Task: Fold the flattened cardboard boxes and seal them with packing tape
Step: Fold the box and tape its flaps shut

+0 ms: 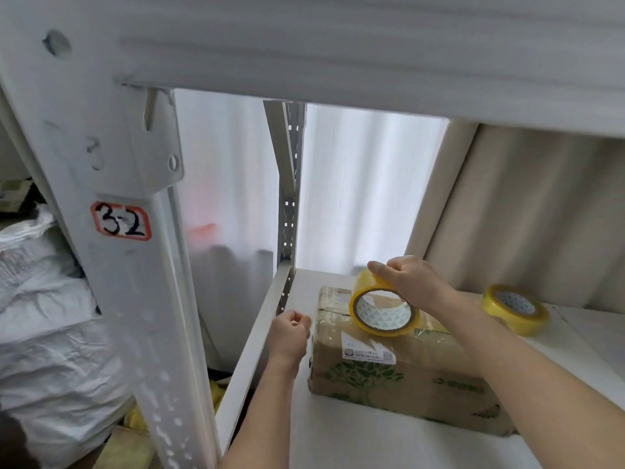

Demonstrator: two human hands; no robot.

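Head camera is looking down at a white shelf where a brown cardboard box is sitting, already folded up, with green leaf print on its side and a white label near the top edge. I am gripping a yellow tape roll with my right hand, fingers curled over its top rim, and the roll is standing on edge on top of the box. My left hand is hovering just beside the left end of the box, fingers curled in with thumb and fingertips pinched together; a clear strip of tape may be running from the roll to that pinch, but I cannot tell for sure. Shiny tape is already lying across the top of the box. A second tape roll is lying flat on the shelf to the right, well apart from the box. A white metal post marked "3-2" is standing at the left, with white sacks piled behind it.
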